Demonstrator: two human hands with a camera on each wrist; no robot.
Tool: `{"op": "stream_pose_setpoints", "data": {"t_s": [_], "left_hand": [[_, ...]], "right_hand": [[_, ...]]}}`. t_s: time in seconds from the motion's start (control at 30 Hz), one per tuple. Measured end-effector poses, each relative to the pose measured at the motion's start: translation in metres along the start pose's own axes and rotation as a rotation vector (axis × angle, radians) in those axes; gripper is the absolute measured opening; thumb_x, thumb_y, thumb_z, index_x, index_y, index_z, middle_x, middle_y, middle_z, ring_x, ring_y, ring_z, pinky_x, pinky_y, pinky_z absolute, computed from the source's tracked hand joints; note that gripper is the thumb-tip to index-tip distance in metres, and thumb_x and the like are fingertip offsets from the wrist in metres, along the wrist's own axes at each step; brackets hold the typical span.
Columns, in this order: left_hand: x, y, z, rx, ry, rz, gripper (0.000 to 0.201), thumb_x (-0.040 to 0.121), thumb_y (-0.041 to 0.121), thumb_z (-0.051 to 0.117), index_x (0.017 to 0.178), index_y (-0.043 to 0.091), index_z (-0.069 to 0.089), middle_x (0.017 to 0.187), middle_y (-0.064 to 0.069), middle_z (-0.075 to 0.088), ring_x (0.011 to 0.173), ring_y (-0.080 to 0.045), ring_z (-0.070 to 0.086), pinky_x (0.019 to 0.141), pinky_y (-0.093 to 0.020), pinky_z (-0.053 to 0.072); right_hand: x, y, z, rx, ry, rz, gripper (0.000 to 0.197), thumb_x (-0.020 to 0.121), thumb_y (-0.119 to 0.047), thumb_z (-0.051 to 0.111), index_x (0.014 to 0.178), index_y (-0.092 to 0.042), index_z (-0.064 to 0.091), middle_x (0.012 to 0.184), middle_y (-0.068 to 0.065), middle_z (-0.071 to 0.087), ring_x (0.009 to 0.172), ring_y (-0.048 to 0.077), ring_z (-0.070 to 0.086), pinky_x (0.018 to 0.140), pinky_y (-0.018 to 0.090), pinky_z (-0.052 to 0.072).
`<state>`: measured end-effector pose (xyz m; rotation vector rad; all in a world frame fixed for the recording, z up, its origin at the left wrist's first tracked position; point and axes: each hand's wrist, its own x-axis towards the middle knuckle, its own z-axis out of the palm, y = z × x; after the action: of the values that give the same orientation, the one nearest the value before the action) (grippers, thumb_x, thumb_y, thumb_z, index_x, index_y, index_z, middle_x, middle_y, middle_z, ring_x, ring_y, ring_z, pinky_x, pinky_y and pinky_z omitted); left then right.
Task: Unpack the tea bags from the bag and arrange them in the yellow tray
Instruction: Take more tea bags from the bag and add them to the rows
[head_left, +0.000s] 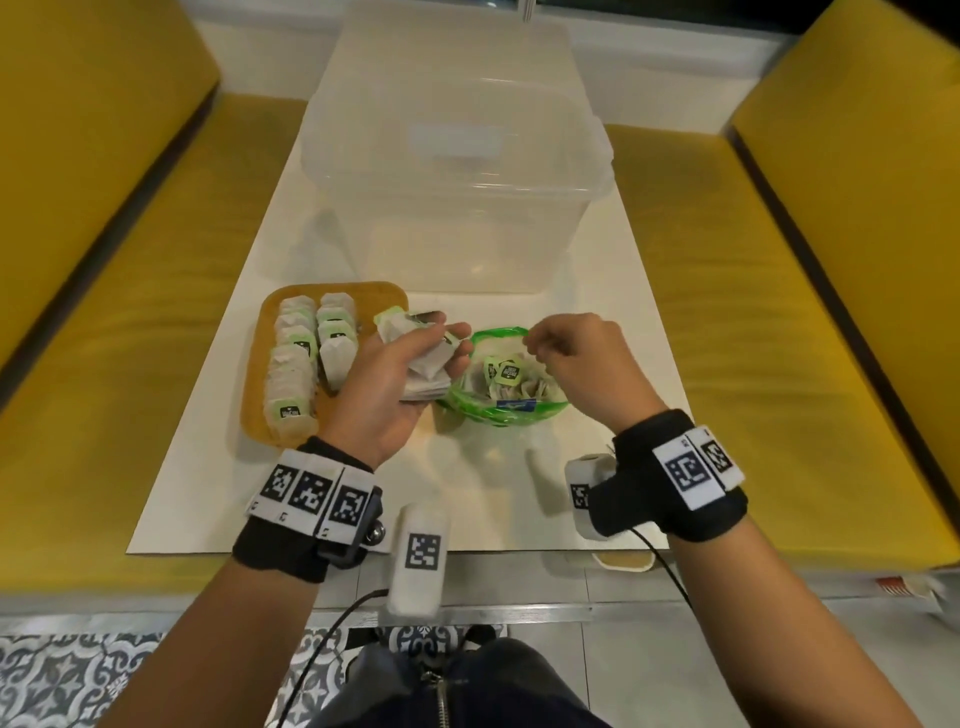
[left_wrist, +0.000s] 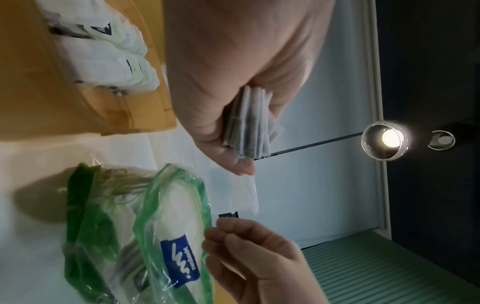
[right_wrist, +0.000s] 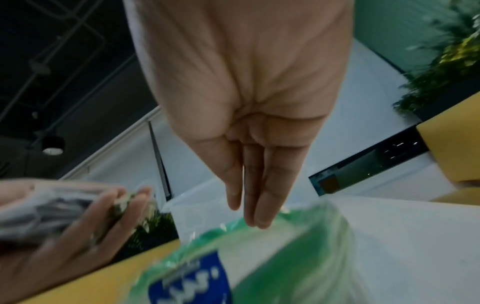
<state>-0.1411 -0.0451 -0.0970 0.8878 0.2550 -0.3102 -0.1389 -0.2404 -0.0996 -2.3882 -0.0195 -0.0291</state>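
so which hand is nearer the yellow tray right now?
Left. The left hand, gripping a stack of tea bags, hovers at the yellow tray right edge; the right hand is farther right, over the green bag.

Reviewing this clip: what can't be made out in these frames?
- Count of tea bags in the stack the left hand holds: edges overlap in head and left wrist views.
- Whether the right hand pinches anything over the green bag: its fingertips are too small in the head view, motion-blurred in the right wrist view.
- Bag contents: crumpled plastic hides most.
- Yellow tray label print: too small.
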Motion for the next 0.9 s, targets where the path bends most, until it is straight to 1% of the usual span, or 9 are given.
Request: {"op": "stream_pose_setpoints", "data": {"t_s": [0.1,0.17,0.23,0.3,0.37,0.43,0.6,0.73,0.9], "left_hand": [[0.001,-0.002,0.001,0.028,0.022,0.016,0.01,0.093,-0.002,0.054,0.095,0.006,0.06,0.09,-0.011,0.071,0.081,-0.023,0.071,0.071,-0.025,0.059],[0.0,-0.005,0.002,0.055,0.044,0.036,0.013,0.09,-0.006,0.056,0.093,0.006,0.062,0.087,-0.007,0.068,0.082,-0.022,0.072,0.069,-0.025,0.058],[-0.002,-0.006,0.003,0.081,0.06,0.048,0.017,0.089,-0.008,0.056,0.092,0.007,0.063,0.078,-0.003,0.068,0.079,-0.02,0.071,0.067,-0.025,0.058],[-0.003,-0.007,0.001,0.099,0.077,0.061,0.019,0.088,-0.009,0.056,0.092,0.008,0.063,0.075,-0.002,0.068,0.076,-0.019,0.069,0.065,-0.025,0.057],[-0.003,-0.008,0.0,0.098,0.099,0.07,0.02,0.087,-0.01,0.057,0.092,0.008,0.062,0.077,-0.003,0.067,0.075,-0.018,0.068,0.063,-0.025,0.057],[-0.003,-0.008,0.0,0.084,0.119,0.073,0.02,0.085,-0.01,0.059,0.091,0.009,0.061,0.077,-0.004,0.067,0.072,-0.018,0.068,0.061,-0.026,0.056],[-0.003,-0.014,0.004,0.057,0.16,0.046,0.017,0.085,-0.006,0.063,0.088,0.01,0.06,0.08,-0.007,0.065,0.066,-0.016,0.068,0.06,-0.026,0.057],[-0.001,-0.018,0.005,0.041,0.194,0.025,0.011,0.087,-0.003,0.062,0.086,0.008,0.06,0.085,-0.009,0.064,0.07,-0.017,0.068,0.065,-0.026,0.059],[-0.001,-0.022,0.007,0.079,0.168,0.051,0.013,0.09,-0.005,0.057,0.096,0.007,0.059,0.086,-0.008,0.071,0.079,-0.019,0.069,0.069,-0.027,0.059]], "right_hand": [[0.013,0.006,0.021,-0.247,-0.177,-0.015,0.036,0.083,0.004,0.049,0.108,-0.011,0.071,0.104,0.01,0.07,0.096,0.026,0.063,0.085,0.031,0.05],[0.018,0.011,0.036,-0.384,-0.297,-0.017,0.031,0.082,-0.003,0.053,0.108,-0.012,0.068,0.105,0.012,0.067,0.099,0.031,0.061,0.082,0.033,0.05],[0.018,0.015,0.047,-0.463,-0.342,-0.049,0.025,0.084,-0.014,0.057,0.106,-0.016,0.066,0.104,0.009,0.066,0.1,0.03,0.06,0.082,0.035,0.051],[0.015,0.018,0.053,-0.445,-0.361,-0.057,0.031,0.086,-0.018,0.056,0.116,-0.018,0.063,0.114,0.008,0.061,0.105,0.029,0.056,0.086,0.041,0.05],[0.012,0.022,0.054,-0.42,-0.359,-0.049,0.034,0.087,-0.018,0.055,0.121,-0.018,0.059,0.119,0.009,0.055,0.106,0.03,0.054,0.087,0.042,0.05],[0.009,0.024,0.052,-0.425,-0.336,-0.034,0.033,0.085,-0.018,0.057,0.118,-0.018,0.058,0.116,0.007,0.055,0.102,0.029,0.055,0.082,0.038,0.05],[0.004,0.019,0.045,-0.39,-0.252,-0.073,0.023,0.079,-0.009,0.059,0.097,-0.02,0.066,0.096,0.002,0.064,0.091,0.027,0.061,0.073,0.034,0.051],[0.006,0.016,0.02,-0.193,-0.27,-0.069,0.033,0.079,-0.002,0.061,0.103,-0.022,0.072,0.102,0.001,0.07,0.088,0.019,0.064,0.08,0.034,0.054],[0.012,0.015,-0.022,-0.182,-0.194,-0.155,0.036,0.083,0.008,0.05,0.091,-0.016,0.075,0.087,-0.003,0.07,0.082,0.012,0.063,0.074,0.021,0.049]]}}
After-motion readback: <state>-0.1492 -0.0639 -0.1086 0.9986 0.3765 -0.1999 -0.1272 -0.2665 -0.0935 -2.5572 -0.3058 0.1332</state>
